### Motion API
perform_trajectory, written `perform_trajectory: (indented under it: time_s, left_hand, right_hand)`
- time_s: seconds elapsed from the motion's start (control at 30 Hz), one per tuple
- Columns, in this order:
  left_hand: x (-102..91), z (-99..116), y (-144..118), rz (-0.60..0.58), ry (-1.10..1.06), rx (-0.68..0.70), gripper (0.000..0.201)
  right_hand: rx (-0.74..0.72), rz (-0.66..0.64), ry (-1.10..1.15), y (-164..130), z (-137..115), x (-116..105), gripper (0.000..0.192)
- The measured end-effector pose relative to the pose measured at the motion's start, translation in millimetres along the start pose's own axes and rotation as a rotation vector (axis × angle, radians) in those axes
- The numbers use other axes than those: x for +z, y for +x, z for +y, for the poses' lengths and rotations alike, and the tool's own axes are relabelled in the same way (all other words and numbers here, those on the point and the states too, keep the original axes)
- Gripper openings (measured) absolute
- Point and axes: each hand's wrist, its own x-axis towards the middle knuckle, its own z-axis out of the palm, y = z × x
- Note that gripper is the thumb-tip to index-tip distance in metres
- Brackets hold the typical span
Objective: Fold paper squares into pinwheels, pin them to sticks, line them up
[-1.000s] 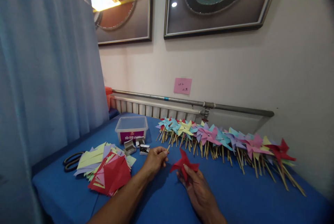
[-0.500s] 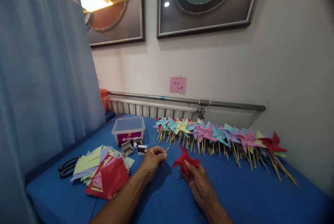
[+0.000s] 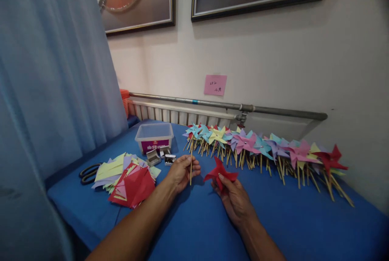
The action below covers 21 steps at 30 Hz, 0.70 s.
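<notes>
A thin wooden stick (image 3: 191, 174) stands nearly upright in my left hand (image 3: 181, 172), pinched by the thumb against the fingers. My right hand (image 3: 235, 200) grips a red paper pinwheel (image 3: 221, 172) with the thumb on its front. The stick and the red pinwheel are apart, with a gap of blue cloth between them. No stick shows on the red pinwheel. Beyond my hands lies a long row of finished paper pinwheels (image 3: 244, 142) on sticks, in several colours.
On the left are a heap of coloured paper sheets (image 3: 135, 184) and black-handled scissors (image 3: 88, 174). Small open boxes (image 3: 153, 158) sit before a clear plastic tub (image 3: 154, 132). A metal pipe (image 3: 279, 111) runs along the wall behind the blue-covered table (image 3: 194, 228). A blue curtain (image 3: 60, 70) hangs at left.
The stick in my left hand has turned upright and shows more of its length; the left fingers have opened out behind it. My right hand keeps hold of the red pinwheel. The view has tilted down.
</notes>
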Motion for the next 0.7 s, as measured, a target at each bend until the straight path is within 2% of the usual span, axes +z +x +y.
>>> perform_trajectory:
  time_s: [0.2, 0.37, 0.57, 0.7]
  left_hand:
    - [5.6, -8.8, -0.8, 0.048, -0.102, 0.021, 0.012]
    - [8.8, -22.8, -0.5, 0.037, -0.148, 0.029, 0.01]
    - [3.2, -28.9, 1.6, -0.003, 0.009, 0.029, 0.029]
    - [-3.8, -32.5, 8.1, 0.094, 0.179, 0.035, 0.033]
  right_hand:
    - [0.157, -0.115, 0.081, -10.3, 9.9, 5.0, 0.033]
    - [0.192, -0.192, 0.114, -18.1, 17.8, 11.6, 0.032]
    - [0.202, -0.219, 0.132, -18.5, 18.5, 12.2, 0.032]
    - [0.17, -0.212, 0.16, -13.4, 15.8, 9.8, 0.028]
